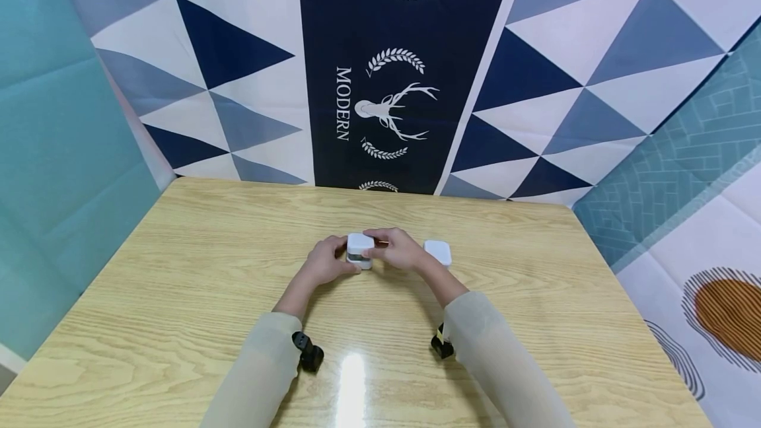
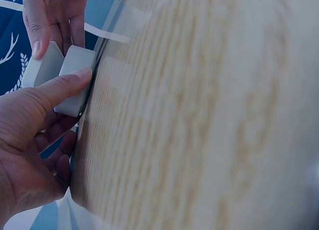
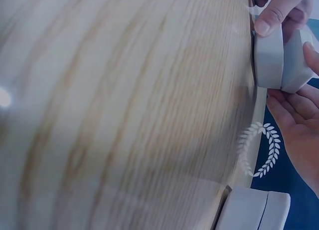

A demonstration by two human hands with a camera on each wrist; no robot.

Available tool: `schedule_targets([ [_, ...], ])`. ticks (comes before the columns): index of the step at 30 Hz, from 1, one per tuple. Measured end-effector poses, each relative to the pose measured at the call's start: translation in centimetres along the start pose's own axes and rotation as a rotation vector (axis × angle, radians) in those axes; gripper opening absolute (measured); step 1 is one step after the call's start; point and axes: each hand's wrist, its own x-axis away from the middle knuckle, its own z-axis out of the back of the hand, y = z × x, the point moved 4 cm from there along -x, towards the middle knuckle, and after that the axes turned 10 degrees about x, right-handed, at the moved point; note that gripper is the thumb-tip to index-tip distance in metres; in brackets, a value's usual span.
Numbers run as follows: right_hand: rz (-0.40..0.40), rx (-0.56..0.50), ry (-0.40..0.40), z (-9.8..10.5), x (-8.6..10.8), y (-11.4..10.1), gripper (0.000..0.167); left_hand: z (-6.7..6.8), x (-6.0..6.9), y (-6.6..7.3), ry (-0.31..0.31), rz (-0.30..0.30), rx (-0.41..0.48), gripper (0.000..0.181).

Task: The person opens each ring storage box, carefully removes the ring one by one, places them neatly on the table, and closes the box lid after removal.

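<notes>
Head view: one small white box, in two parts, standing on the wood-grain worktop toward its far edge, between the two hands. Lower part: held by the left hand, thumb along its near side, fingers bent. Upper part: pinched by the right hand, thumb and fingers slightly apart with the part between them; tilted against the lower part, touching it along one edge, open at the opposite side. Second white box: closed, seam visible in the right wrist view, just beyond the right hand. Also present: pale sleeves; a patterned cloth behind, printed with a stag and "MODERN".
</notes>
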Motion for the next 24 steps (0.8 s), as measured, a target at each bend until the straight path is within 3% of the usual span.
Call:
schedule_targets([
  [24, -0.006, -0.025, -0.012, -0.06, 0.0, 0.16, 0.053, 0.0, 0.09, -0.04, 0.003, 0.006, -0.011, 0.07],
])
